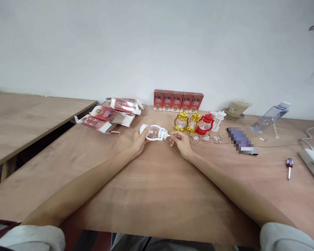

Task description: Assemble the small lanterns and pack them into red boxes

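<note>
One white lantern (154, 132) is being worked on and is not yet let go. Two gold lanterns (183, 115), a red lantern (205, 124) and at least one standing white lantern (219, 120) are already stood together on the worktop (146, 195), with thin metal frames (206, 138) laid in front. Five red boxes (178, 101) are lined up by the wall (136, 45). The white lantern is held sideways between the hands: its base is gripped by the left hand (139, 142), and its top is pointed at the right hand (182, 142). The right hand's fingers are curled just beside the tip, but whether it is pinched cannot be told.
</note>
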`<state>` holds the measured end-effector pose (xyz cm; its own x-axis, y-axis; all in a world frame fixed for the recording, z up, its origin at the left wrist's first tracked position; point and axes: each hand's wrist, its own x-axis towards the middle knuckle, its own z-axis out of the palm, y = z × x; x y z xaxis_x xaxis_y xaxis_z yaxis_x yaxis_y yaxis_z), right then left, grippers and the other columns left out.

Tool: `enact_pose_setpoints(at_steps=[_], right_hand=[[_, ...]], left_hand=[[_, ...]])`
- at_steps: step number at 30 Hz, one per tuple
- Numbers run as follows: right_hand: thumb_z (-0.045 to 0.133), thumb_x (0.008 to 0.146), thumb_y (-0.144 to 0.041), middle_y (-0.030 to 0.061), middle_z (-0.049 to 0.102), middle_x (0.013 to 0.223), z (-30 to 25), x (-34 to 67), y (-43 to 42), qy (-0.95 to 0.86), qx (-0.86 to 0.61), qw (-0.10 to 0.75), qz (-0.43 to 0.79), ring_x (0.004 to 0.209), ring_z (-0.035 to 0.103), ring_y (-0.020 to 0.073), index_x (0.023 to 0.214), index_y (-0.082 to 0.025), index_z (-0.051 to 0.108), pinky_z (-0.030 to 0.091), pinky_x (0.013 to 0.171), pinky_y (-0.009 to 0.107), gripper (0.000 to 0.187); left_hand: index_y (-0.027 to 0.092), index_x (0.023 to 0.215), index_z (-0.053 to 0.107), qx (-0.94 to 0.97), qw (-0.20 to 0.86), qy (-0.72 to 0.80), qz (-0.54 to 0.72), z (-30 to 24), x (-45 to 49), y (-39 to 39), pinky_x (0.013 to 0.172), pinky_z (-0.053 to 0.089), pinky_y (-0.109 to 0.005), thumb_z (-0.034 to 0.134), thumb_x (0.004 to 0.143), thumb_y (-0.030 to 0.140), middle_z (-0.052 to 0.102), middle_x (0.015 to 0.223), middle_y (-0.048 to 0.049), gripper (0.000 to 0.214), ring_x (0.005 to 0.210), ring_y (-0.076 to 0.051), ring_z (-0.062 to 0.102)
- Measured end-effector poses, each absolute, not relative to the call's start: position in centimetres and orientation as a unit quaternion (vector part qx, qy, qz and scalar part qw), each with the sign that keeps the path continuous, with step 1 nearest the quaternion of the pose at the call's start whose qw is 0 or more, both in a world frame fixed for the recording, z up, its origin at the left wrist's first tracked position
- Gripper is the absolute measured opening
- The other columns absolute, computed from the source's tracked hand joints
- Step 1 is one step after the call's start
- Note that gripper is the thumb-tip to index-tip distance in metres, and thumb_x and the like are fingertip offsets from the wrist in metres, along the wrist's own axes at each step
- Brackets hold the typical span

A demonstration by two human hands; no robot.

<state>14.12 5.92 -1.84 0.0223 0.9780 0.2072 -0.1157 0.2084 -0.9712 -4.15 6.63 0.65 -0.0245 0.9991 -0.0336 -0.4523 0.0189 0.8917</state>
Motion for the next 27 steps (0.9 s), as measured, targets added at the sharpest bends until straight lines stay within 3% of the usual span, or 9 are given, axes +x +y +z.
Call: enact_pose_setpoints(at_steps=[12, 20, 27], right_hand=[[0.071, 0.065, -0.051, -0.0017, 0.06, 0.059, -2.0, 13.9, 6.0, -0.548, -0.463, 0.556, 0.419, 0.043, 0.052, 0.0086, 0.075, -0.016, 0.061, 0.046, 0.045, 0.025, 0.038], [0.068, 0.067, -0.047, -0.0045, 0.059, 0.059, -0.6, 15.6, 6.9, -0.56, -0.48, 0.554, 0.387, 0.048, 0.056, 0.0121, 0.085, -0.019, 0.052, 0.048, 0.051, 0.028, 0.037], [0.059, 0.078, -0.034, -0.0021, 0.061, 0.067, 4.5, 17.9, 6.1, -0.643, -0.518, 0.543, 0.152, 0.059, 0.059, 0.0146, 0.089, -0.022, 0.048, 0.047, 0.06, 0.03, 0.02]], left_hand=[[0.014, 0.084, 0.058, 0.312, 0.604, 0.366, 0.635, 0.6, -4.2, 6.8, 0.081, 0.058, -0.037, 0.074, 0.067, 0.035, 0.069, 0.081, -0.0044, 0.031, 0.084, -0.021, 0.069], [0.015, 0.085, 0.056, 0.325, 0.595, 0.374, 0.633, 0.7, -4.0, 6.7, 0.08, 0.057, -0.035, 0.074, 0.068, 0.031, 0.068, 0.082, -0.0035, 0.029, 0.082, -0.018, 0.068], [0.017, 0.083, 0.054, 0.418, 0.529, 0.422, 0.606, 0.2, -3.3, 6.2, 0.069, 0.053, -0.026, 0.082, 0.057, 0.031, 0.064, 0.082, -0.0003, 0.04, 0.079, -0.015, 0.062]])
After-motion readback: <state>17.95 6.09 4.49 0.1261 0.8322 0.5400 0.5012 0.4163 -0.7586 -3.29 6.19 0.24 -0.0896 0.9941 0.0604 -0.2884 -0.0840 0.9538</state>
